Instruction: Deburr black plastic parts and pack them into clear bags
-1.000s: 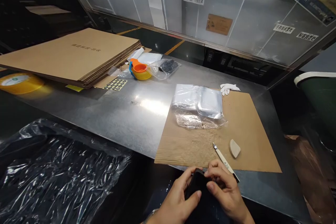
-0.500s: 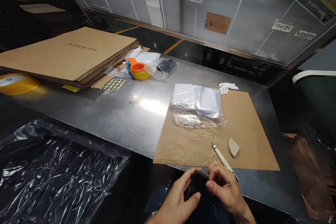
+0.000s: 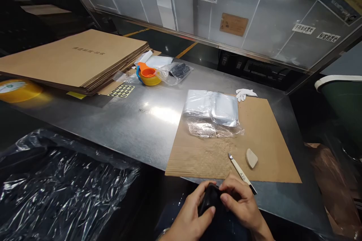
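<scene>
Black object (image 3: 209, 197) in the left hand (image 3: 192, 214), gripped between thumb and fingers just off the table's (image 3: 127, 120) near edge; the right hand's (image 3: 240, 204) fingertips bunch at its rim, though whether they pinch it I cannot tell. A pale-handled knife (image 3: 239, 170) crosses the cardboard sheet's (image 3: 268, 139) near edge.

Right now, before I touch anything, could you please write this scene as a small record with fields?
Left hand: holds a black object
Right hand: fingertips at the black object's edge; grip unclear
Cardboard sheet: bears clear plastic packets and a beige block
Tool marked A26: lies across the sheet's near edge
White glove: at the sheet's far edge
Surface: metal table
</scene>
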`<state>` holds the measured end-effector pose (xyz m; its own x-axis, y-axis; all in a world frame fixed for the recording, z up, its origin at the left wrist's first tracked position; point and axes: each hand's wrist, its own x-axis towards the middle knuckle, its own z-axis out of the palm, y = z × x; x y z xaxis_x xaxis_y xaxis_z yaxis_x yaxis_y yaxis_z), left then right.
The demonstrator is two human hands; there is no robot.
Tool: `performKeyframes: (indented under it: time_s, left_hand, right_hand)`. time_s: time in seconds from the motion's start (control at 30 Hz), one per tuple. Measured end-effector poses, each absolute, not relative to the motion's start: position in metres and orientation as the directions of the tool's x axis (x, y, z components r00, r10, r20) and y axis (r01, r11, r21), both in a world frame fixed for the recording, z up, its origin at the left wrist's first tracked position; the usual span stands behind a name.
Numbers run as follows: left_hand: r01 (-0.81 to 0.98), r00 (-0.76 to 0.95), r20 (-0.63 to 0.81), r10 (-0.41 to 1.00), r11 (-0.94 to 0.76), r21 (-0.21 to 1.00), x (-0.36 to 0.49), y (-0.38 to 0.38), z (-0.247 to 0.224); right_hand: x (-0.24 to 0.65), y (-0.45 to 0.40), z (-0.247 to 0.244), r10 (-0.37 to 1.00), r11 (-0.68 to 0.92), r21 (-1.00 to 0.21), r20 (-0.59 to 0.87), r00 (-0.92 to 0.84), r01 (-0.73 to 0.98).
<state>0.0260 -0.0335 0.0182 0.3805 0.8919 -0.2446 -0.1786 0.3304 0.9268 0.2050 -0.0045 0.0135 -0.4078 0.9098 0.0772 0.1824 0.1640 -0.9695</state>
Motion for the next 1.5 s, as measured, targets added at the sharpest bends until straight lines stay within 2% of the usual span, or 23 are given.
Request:
performKeyframes:
  time_s: [0.67,1.0,1.17,1.27,1.33,1.4,1.5]
  left_hand:
    - [-0.175,0.433,-0.241,0.869,0.343,0.923,0.025,-0.034,0.013]
    - [-0.173,0.403,-0.24,0.883,0.331,0.928,0.027,-0.034,0.014]
    - [-0.226,0.379,-0.275,0.884,0.376,0.898,0.026,-0.033,0.017]
    - [-0.341,0.4,-0.342,0.85,0.485,0.805,0.027,-0.029,0.017]
    - [-0.455,0.452,-0.422,0.786,0.611,0.648,0.029,-0.024,0.014]
    - [-0.54,0.517,-0.503,0.693,0.719,0.436,0.032,-0.021,0.01]
    - [-0.533,0.596,-0.585,0.55,0.816,0.224,0.036,-0.016,0.005]
  right_hand:
    - [0.205,-0.005,0.004,0.909,0.241,-0.956,0.161,-0.384,0.169]
    - [0.205,-0.006,0.004,0.922,0.224,-0.96,0.153,-0.355,0.167]
    - [0.205,-0.007,-0.002,0.947,0.134,-0.984,0.092,-0.308,0.12]
    - [0.2,-0.008,-0.005,0.962,0.057,-0.993,0.026,-0.271,0.107]
    - [0.195,-0.006,-0.005,0.97,0.006,-0.993,-0.022,-0.242,0.114]
    - [0.187,-0.003,-0.004,0.979,-0.027,-0.989,-0.056,-0.198,0.147]
    - [0.18,0.005,-0.006,0.992,-0.042,-0.97,-0.07,-0.107,0.239]
